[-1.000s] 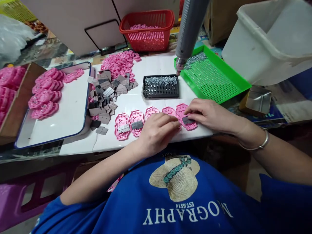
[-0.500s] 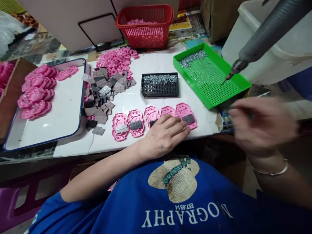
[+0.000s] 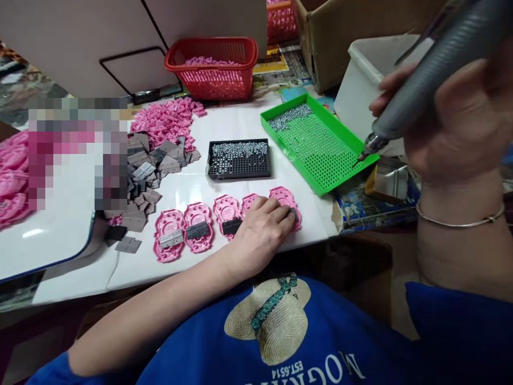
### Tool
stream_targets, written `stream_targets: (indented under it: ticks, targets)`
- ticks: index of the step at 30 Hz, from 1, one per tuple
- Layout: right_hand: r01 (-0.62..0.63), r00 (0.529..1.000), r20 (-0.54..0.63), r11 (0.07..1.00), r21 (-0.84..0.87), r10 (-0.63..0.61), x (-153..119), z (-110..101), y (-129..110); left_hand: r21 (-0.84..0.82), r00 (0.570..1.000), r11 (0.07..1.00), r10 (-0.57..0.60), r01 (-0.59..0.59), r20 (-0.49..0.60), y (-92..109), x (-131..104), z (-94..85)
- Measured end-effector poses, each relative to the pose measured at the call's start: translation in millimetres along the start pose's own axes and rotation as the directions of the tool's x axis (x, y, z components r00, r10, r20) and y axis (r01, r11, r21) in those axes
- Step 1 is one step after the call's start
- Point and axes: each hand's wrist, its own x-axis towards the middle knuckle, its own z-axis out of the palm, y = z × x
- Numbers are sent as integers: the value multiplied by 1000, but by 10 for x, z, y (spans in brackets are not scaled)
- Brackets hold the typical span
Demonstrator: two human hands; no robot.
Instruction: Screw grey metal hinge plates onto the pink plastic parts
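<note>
My right hand (image 3: 452,117) is wrapped round a grey electric screwdriver (image 3: 425,80). Its bit points down over the near right corner of the green tray (image 3: 320,187), which has small screws heaped at its far end. My left hand (image 3: 264,232) has its fingers bent over the rightmost pink plastic casing (image 3: 282,197), touching the dark plate (image 3: 294,214) on it; the thumb is hidden. Several more pink casings (image 3: 198,214) lie in a row to the left, with a grey plate (image 3: 198,231) across some of them. One casing is partly covered by my left hand.
A black screw tray (image 3: 240,170) stands behind the casings. Heaps of grey plates (image 3: 140,171) and pink parts (image 3: 168,123) lie left of it. Around them are a red basket (image 3: 210,80), a white bin (image 3: 356,69), a metal tin (image 3: 390,179) and a blue-rimmed tray (image 3: 60,235).
My right hand has risen and closed round the screwdriver, which hung free before. My left fingers are more bent over the rightmost casing. The view has shifted to the right.
</note>
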Motion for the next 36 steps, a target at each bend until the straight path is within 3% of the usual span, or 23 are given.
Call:
stream_targets:
  ticks: [2,3,6,10,20,29,36]
  targets:
    - [188,982,-47,968,164,-183,60,28,40,-57,1000,998,25,-25,-4,-23,21,2]
    - [226,974,-47,951,210,-220,102,52,63,-85,999,996,39,-40,-6,-35,33,1]
    - [201,979,-72,959,201,-190,237,146,147,-148,998,987,67,-68,-17,-61,60,-4]
    - [154,976,-161,987,55,-143,338,221,315,-178,999,983,30,-36,-36,-57,55,-10]
    - [35,980,-185,970,-239,-80,378,174,549,-141,997,990,8,-18,-72,-26,66,2]
    - [-50,980,-198,945,-323,-16,355,161,696,-145,997,989,9,-21,-82,-20,86,-12]
    - [-65,973,-231,961,-270,1,299,177,609,-133,996,991,12,-24,-89,-19,73,1]
